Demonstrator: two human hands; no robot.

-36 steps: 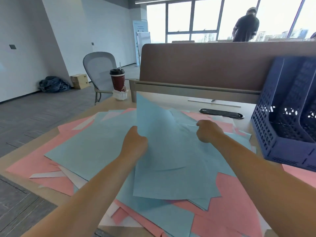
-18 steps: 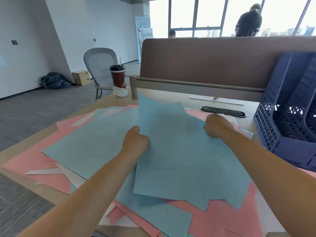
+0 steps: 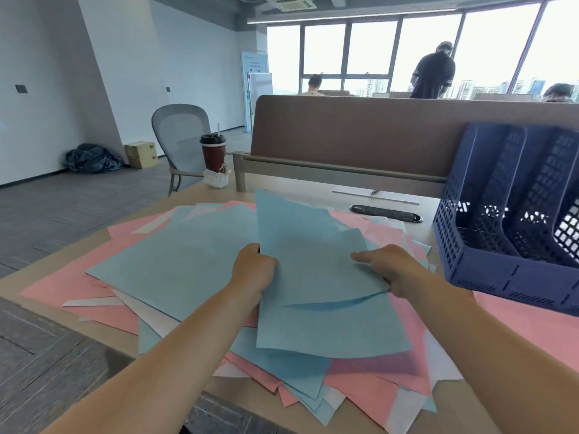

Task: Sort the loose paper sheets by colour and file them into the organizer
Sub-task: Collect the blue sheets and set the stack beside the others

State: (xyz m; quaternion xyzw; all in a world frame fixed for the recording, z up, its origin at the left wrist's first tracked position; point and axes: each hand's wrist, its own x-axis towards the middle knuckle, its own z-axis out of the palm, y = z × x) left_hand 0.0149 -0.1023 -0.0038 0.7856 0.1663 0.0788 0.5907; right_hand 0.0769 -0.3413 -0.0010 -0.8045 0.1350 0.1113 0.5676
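Left of the organizer (image 3: 507,277), the blue sheets (image 3: 313,245) rise off the mixed pile (image 3: 78,286). They look light, limp and apt to slide. The left hand (image 3: 253,270) grips their edge farthest from the organizer. The right hand (image 3: 391,267) lays straight fingers on top, but its thumb is hidden, so I cannot tell if it pinches. Opposite edges seem the safest hold.

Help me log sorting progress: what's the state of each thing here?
pile, mixed pink, blue and white; unsorted.
blue sheets, gathered, far end raised off the pile.
left hand, grips their left edge.
right hand, on their right edge; grip unclear.
organizer, upright; no paper visible in its slots.
cup, upright, lid on.
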